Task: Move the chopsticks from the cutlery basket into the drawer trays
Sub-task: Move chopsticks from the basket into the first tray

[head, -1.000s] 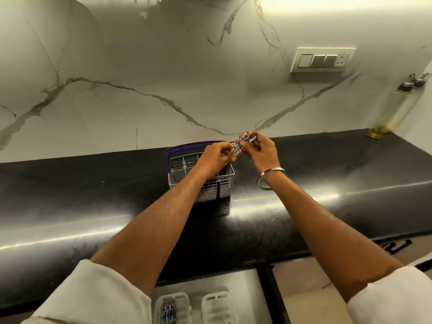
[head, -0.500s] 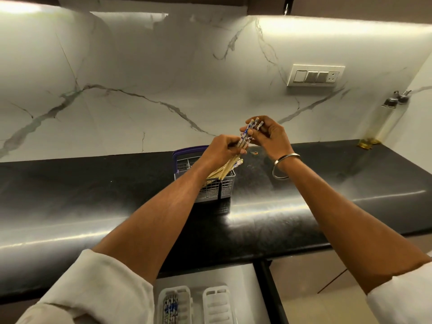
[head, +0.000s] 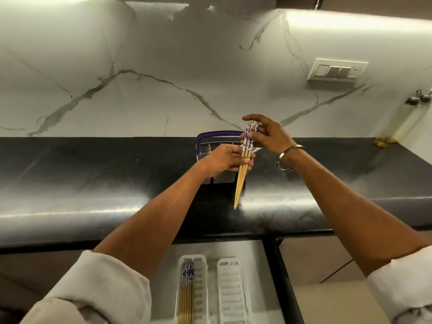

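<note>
A bundle of wooden chopsticks (head: 240, 183) with blue-and-white patterned tops hangs tips-down above the black counter, just in front of the grey cutlery basket (head: 208, 146) with its purple rim. My left hand (head: 224, 160) grips the bundle at its middle. My right hand (head: 266, 134) pinches the patterned top ends. Below, the open drawer (head: 257, 251) holds two white trays: the left tray (head: 203, 272) has several chopsticks lying in it, the right tray (head: 230, 291) holds nothing. My left hand hides part of the basket.
The black stone counter (head: 93, 183) runs across the view under a white marble backsplash. An oil bottle (head: 397, 127) stands at the far right corner. A switch plate (head: 336, 71) is on the wall. A beige cabinet front (head: 315, 260) lies right of the drawer.
Both hands have lifted the chopstick bundle up out of the basket and toward me; the tips now hang free in front of the basket. The head camera has tilted down, showing more of the drawer.
</note>
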